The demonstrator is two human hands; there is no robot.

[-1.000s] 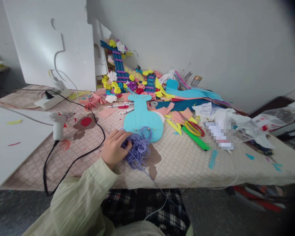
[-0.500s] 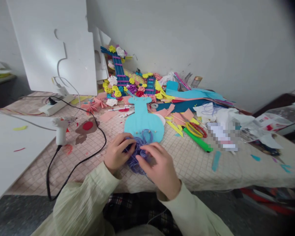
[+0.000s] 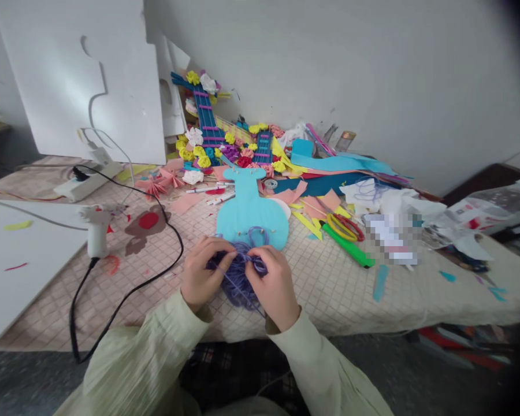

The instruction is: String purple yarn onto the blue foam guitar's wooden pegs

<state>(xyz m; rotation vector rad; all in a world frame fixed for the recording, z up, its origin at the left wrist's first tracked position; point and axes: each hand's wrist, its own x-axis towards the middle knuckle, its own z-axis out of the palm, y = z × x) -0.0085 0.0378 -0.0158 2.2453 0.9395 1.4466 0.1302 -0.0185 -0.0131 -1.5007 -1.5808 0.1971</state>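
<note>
A tangled bundle of purple yarn [image 3: 240, 284] lies at the table's near side, between my hands. My left hand [image 3: 205, 270] is closed on its left part, thumb and fingers pinched together. On the right, my right hand [image 3: 274, 283] pinches strands of the same bundle, fingertips close to those of the left. Just beyond sits a light-blue guitar-shaped cutout [image 3: 252, 211], flat on the table, with small pegs along its top and across its lower body. A loop of yarn rests over its lower edge. My fingers partly hide the bundle.
Left stands a white glue gun [image 3: 97, 234] with a black cord, near a power strip [image 3: 88, 180]. Yellow-handled scissors [image 3: 344, 227] and a green cutter [image 3: 346, 245] lie right. Behind are crepe-paper flowers [image 3: 199, 153], paper scraps and a white board [image 3: 91, 81].
My right hand has moved in and closed on the yarn, where its fingers were apart before. Both hands are now nearer each other. The view has shifted slightly.
</note>
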